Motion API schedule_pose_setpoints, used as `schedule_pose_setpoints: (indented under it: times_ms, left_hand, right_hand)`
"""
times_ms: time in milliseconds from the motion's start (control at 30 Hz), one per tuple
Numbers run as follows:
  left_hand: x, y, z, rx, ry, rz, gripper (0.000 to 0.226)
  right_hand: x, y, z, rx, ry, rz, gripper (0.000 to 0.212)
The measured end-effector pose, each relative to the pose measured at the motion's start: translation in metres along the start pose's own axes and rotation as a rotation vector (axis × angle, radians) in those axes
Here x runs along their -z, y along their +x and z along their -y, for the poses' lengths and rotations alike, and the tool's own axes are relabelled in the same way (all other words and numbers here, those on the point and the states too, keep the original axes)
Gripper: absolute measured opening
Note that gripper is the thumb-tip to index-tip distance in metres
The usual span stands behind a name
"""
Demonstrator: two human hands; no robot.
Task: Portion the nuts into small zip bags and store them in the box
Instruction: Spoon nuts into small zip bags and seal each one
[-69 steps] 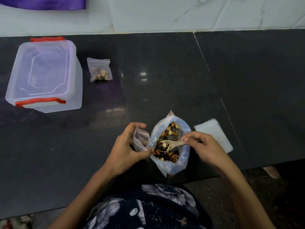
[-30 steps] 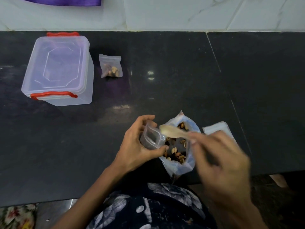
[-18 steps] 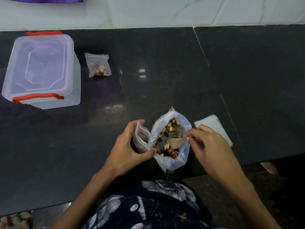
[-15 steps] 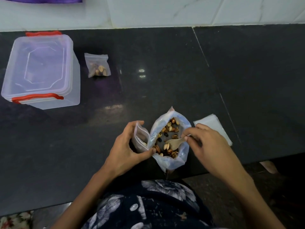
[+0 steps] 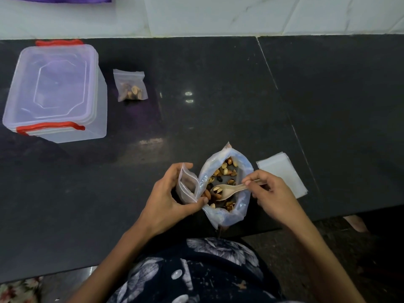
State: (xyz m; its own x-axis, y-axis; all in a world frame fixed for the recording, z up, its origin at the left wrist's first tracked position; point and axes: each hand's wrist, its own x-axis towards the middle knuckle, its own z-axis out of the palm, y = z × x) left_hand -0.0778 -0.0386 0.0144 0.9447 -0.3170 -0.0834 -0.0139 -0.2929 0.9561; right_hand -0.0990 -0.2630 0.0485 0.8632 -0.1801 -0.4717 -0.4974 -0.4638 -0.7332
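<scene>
- Left hand [image 5: 167, 199] curled round a small zip bag [image 5: 186, 186], mouth held open, touching the left side of the big nut bag [image 5: 226, 186].
- Right hand [image 5: 270, 194] pinching a wooden spoon [image 5: 227, 190], its bowl down among the nuts [image 5: 223, 171] inside the big nut bag.
- Filled zip bag [image 5: 130, 86] far behind the big nut bag, to its left, just right of the lidded box [image 5: 54, 90].
- Stack of empty bags [image 5: 283, 174] just right of the big nut bag.

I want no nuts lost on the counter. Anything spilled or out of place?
Nothing stands out: no loose nuts on the counter. One filled small bag lies beside the box, whose lid is on.
</scene>
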Motion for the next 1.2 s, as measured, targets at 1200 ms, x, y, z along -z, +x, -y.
schedule_pose_setpoints:
  times_ms: [1200]
  left_hand:
    - [0.001,0.006,-0.007,-0.026,0.145,-0.066,0.083]
  right_hand:
    - [-0.003,-0.053,0.058,0.557,-0.178,-0.475,0.013]
